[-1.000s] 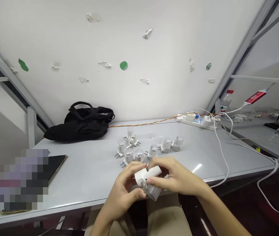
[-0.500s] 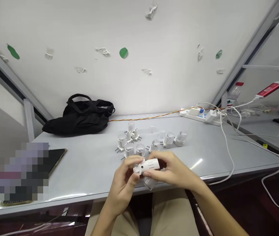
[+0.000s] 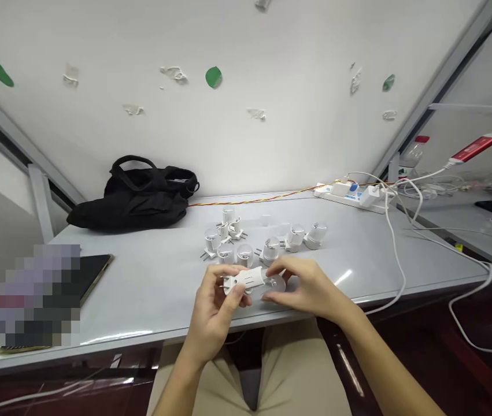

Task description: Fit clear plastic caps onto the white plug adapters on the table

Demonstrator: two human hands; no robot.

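My left hand (image 3: 216,303) grips a white plug-in night light (image 3: 251,278) by its plug end, thumb on top and fingers beneath. The light lies nearly level over the front of the table, slots in its casing facing up. At its right end is a clear dome cover (image 3: 277,283), with the thumb and fingers of my right hand (image 3: 302,286) closed round it. I cannot tell whether the cover is fully seated on the casing. Just behind my hands, several similar night lights with clear domes (image 3: 270,248) stand on the table, metal pins sticking out sideways.
A black cloth bag (image 3: 141,193) lies at the back left, and a dark flat case (image 3: 93,277) at the left, partly pixelated. At the back right, a power strip (image 3: 350,195) holds plugs; white cables (image 3: 395,260) trail over the table edge. The grey table (image 3: 150,289) ends before my lap.
The night light has shifted slightly left and up in my left hand. My right hand has moved from the casing to the clear dome at its right end. The ribbed clear part underneath no longer shows.
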